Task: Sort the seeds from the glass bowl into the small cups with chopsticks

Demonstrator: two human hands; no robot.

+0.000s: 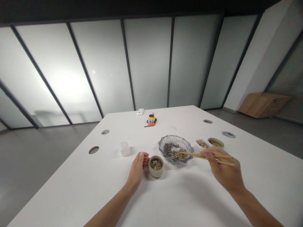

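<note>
My right hand point(226, 168) is closed round a pair of wooden chopsticks point(197, 155). Their tips reach into a scalloped clear glass bowl point(187, 141), at the striped seeds point(177, 155), which look like sunflower seeds. Dark brown beans or nuts point(168, 149) fill the bowl's left part. A small round beige cup point(156, 172) in front of the bowl holds more striped seeds point(156, 164). My left hand point(138, 165) rests on the table at the cup's left side, fingers loosely bent and near or touching its wall, not wrapped round it.
Right of the bowl stand a white dish point(208, 142) with light brown pieces and another beige cup point(220, 142), partly behind my right hand. A white box point(124, 148) sits left. Farther back are a toy vehicle point(151, 119), a toy carrot point(150, 125) and a white block point(140, 112).
</note>
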